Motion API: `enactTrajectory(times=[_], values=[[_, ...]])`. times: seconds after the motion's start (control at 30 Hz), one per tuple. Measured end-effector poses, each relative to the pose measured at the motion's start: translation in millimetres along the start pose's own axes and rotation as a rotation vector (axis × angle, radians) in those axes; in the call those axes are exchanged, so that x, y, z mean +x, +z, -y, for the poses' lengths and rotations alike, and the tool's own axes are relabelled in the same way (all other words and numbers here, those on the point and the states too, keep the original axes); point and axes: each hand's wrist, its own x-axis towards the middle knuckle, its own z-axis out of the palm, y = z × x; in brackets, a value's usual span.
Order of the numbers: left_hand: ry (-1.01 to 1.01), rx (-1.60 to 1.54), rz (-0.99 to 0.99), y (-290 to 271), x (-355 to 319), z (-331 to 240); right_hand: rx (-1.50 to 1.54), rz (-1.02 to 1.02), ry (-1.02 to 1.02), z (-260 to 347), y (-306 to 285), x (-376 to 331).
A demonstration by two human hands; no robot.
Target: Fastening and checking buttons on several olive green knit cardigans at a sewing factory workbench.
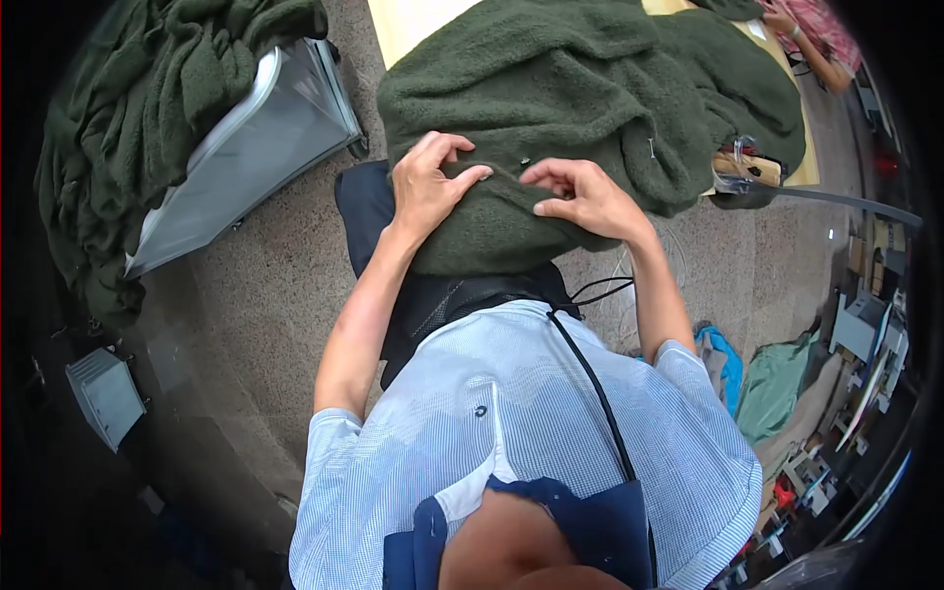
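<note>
Dark green fleecy fabric, perhaps a garment, lies bunched from my lap up over the table. My left hand rests on its near part, fingers bent and the thumb stretched apart toward the right. By that thumb tip is a small shiny piece, too small to name. Across a fold, my right hand hovers at or touches the fabric, thumb and bent fingers apart. Another small shiny piece sits on the fabric between the hands. Under my palms the cloth is hidden.
A grey metal-sided cart heaped with similar green fabric stands at left. The pale yellow table shows at the far edge. Small items fill a holder at right. Another person's arm is at far right; green cloth lies lower right.
</note>
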Motion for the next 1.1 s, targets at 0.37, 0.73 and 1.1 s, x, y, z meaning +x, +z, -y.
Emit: enactTrajectory(times=[0.37, 0.73, 1.1], values=[[0.371, 0.024, 0.033, 15, 9, -54, -0.268, -0.398, -0.129, -3, 7, -35], [0.292, -0.154, -0.013, 53, -14, -37, -0.159, -0.549, -0.278, -2, 4, -1], [0.204, -0.101, -0.052, 53, -21, -32, -0.192, -0.372, -0.194, 5, 4, 0]])
